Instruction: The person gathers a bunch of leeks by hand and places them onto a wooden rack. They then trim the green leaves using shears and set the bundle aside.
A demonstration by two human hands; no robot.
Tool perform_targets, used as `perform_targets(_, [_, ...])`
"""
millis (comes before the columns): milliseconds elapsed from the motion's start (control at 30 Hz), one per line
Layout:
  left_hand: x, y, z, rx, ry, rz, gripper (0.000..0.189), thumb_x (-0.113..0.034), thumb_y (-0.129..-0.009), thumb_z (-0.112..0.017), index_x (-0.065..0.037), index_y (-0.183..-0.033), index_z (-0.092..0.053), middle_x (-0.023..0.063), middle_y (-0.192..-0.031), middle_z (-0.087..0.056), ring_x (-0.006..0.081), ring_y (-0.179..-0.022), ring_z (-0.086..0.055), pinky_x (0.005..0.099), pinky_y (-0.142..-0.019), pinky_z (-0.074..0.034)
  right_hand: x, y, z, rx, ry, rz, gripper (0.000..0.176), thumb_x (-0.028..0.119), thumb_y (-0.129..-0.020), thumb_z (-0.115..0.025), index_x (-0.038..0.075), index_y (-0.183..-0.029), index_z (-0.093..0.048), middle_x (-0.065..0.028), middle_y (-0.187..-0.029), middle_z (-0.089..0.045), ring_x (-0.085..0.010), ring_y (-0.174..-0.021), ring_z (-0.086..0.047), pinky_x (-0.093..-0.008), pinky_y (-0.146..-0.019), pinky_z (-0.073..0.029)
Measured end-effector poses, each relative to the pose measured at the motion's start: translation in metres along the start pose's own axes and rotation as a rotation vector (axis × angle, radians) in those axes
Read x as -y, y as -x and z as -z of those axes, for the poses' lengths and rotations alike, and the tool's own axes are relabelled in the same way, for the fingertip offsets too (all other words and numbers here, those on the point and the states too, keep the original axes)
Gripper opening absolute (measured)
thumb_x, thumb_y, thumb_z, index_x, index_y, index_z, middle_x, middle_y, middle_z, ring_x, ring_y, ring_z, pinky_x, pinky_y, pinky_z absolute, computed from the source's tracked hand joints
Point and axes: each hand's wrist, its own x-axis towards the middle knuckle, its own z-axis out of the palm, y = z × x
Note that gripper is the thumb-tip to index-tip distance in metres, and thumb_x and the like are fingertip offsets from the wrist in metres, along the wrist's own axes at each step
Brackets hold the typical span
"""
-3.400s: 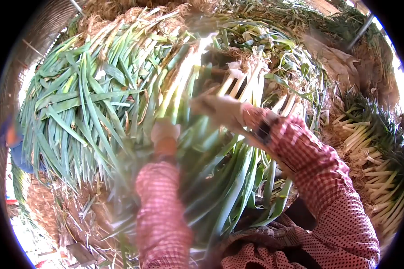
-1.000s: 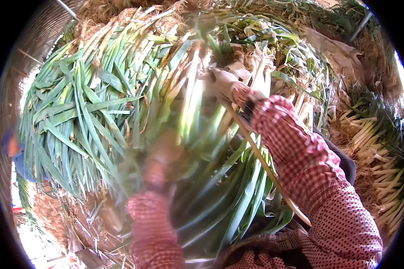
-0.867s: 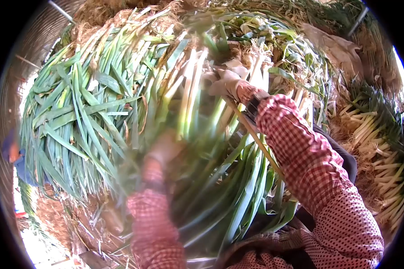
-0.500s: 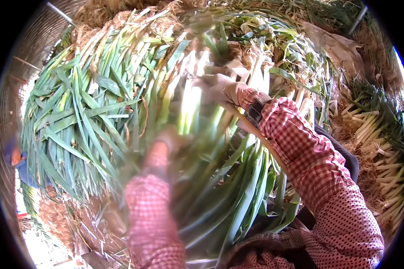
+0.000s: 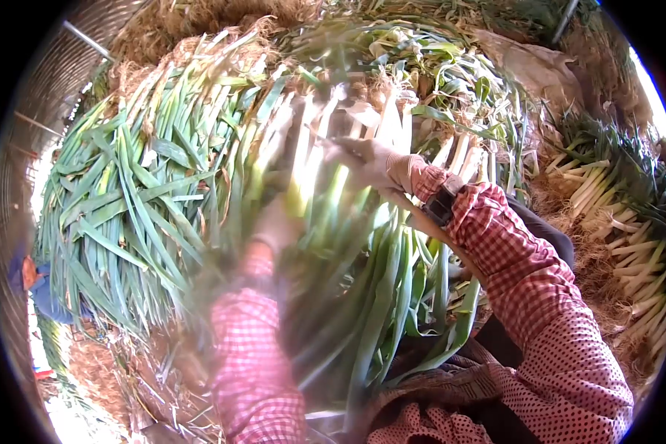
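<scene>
Long green onions [image 5: 381, 296], with white shafts and green leaves, lie before me, roots pointing away. My left hand [image 5: 277, 222] is smeared by motion, low against the pale shafts; its fingers do not show clearly. My right hand [image 5: 374, 161], in a light glove, reaches across from the right. Its fingers look drawn together beside the bright white shafts [image 5: 303, 144], but glare and blur hide what is between them. On the right wrist sits a dark watch [image 5: 442, 205]. A curved tan strip [image 5: 444, 237] runs along under that forearm.
A deep heap of green onions [image 5: 140, 192] spreads at the left. Leafy trimmings [image 5: 451, 66] lie at the back, beside a brown sheet [image 5: 529, 66]. More green onions [image 5: 607, 214] are stacked at the right. Part of another person [image 5: 44, 288] shows at the far left.
The whole view has shifted slightly, with the piles sliding left. My right hand has drawn a little down and right; my left hand has moved slightly up, still blurred.
</scene>
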Motion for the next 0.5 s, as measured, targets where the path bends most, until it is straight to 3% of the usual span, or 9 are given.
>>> perform_targets(33, [-0.001,0.004,-0.001,0.005,0.066,-0.093,0.047,-0.025,-0.078,-0.075,-0.005,-0.119,-0.065,0.0228,-0.112,-0.069,0.0397,-0.104,-0.067,0.0447,-0.091,-0.052,-0.007,0.002,-0.001,-0.016,-0.032,0.062,0.07,0.0,-0.069,-0.073,-0.001,-0.136,-0.052,-0.0095,-0.113,-0.066,-0.0211,-0.103,-0.064,-0.0287,-0.084,-0.053])
perform_targets(133, [-0.028,0.024,0.003,0.035,-0.012,-0.062,0.05,-0.024,-0.076,-0.069,-0.003,-0.119,-0.059,0.0231,-0.107,-0.069,0.0374,-0.103,-0.066,0.0424,-0.092,-0.051,-0.017,-0.005,0.002,-0.215,-0.223,-0.097,0.078,-0.002,-0.069,-0.072,0.003,-0.142,-0.047,-0.0095,-0.115,-0.066,-0.0225,-0.101,-0.064,-0.0304,-0.083,-0.054])
perform_targets(167, [-0.036,0.031,0.002,0.027,-0.023,-0.062,0.047,-0.027,-0.078,-0.068,-0.003,-0.118,-0.057,0.0253,-0.105,-0.068,0.0421,-0.101,-0.065,0.0454,-0.089,-0.051,-0.022,-0.008,-0.002,-0.189,-0.191,-0.119,0.083,-0.004,-0.068,-0.071,0.007,-0.145,-0.044,-0.0085,-0.114,-0.066,-0.0209,-0.1,-0.064,-0.0312,-0.081,-0.055])
perform_targets(233, [-0.039,0.035,-0.002,0.004,-0.116,-0.084,0.047,-0.028,-0.078,-0.069,-0.003,-0.116,-0.056,0.0259,-0.103,-0.067,0.0439,-0.101,-0.064,0.047,-0.088,-0.051,-0.021,0.009,-0.01,0.023,-0.066,0.115,0.069,0.003,-0.072,-0.071,0.01,-0.138,-0.052,-0.0068,-0.113,-0.065,-0.0184,-0.098,-0.064,-0.0314,-0.081,-0.055])
perform_targets(267, [-0.042,0.036,-0.004,-0.004,-0.162,-0.094,0.047,-0.029,-0.078,-0.069,-0.003,-0.115,-0.056,0.0263,-0.103,-0.067,0.0447,-0.101,-0.064,0.0479,-0.087,-0.051,-0.019,0.018,-0.006,0.11,0.166,0.303,0.066,0.006,-0.074,-0.071,0.011,-0.136,-0.053,-0.0066,-0.112,-0.065,-0.0181,-0.098,-0.064,-0.0318,-0.081,-0.055])
perform_targets(333, [-0.056,0.04,0.007,0.061,-0.18,-0.133,0.047,-0.03,-0.079,-0.071,-0.002,-0.114,-0.056,0.0253,-0.102,-0.067,0.0434,-0.1,-0.064,0.0491,-0.087,-0.051,-0.015,0.023,-0.005,0.045,-0.081,0.196,0.061,0.01,-0.077,-0.069,0.012,-0.135,-0.054,-0.0071,-0.108,-0.067,-0.0208,-0.092,-0.066,-0.0329,-0.074,-0.058])
perform_targets(400, [-0.053,0.034,0.016,0.169,-0.211,-0.132,0.048,-0.032,-0.081,-0.071,-0.002,-0.115,-0.055,0.0245,-0.103,-0.068,0.042,-0.1,-0.065,0.0491,-0.087,-0.051,0.009,0.032,0.022,-0.135,0.176,-0.135,0.077,0.004,-0.069,-0.075,0.007,-0.141,-0.049,-0.0067,-0.117,-0.066,-0.0162,-0.106,-0.063,-0.0304,-0.09,-0.055])
perform_targets(433, [-0.049,0.032,0.023,0.181,-0.071,-0.215,0.032,-0.023,-0.091,-0.064,-0.002,-0.114,-0.057,0.0198,-0.101,-0.069,0.0336,-0.095,-0.068,0.0429,-0.083,-0.054,-0.004,0.033,0.02,-0.085,0.112,-0.039,0.077,0.004,-0.07,-0.075,0.007,-0.142,-0.048,-0.0068,-0.117,-0.067,-0.0152,-0.105,-0.064,-0.0304,-0.088,-0.055])
perform_targets(500, [-0.005,-0.006,0.019,0.364,-0.268,-0.432,0.025,-0.006,-0.1,-0.047,-0.002,-0.118,-0.063,0.0137,-0.103,-0.071,0.0222,-0.089,-0.067,0.0307,-0.081,-0.053,-0.031,0.036,0.015,0.035,-0.032,0.142,0.079,0.004,-0.07,-0.075,0.006,-0.143,-0.046,-0.0071,-0.116,-0.067,-0.0133,-0.103,-0.064,-0.0304,-0.084,-0.056])
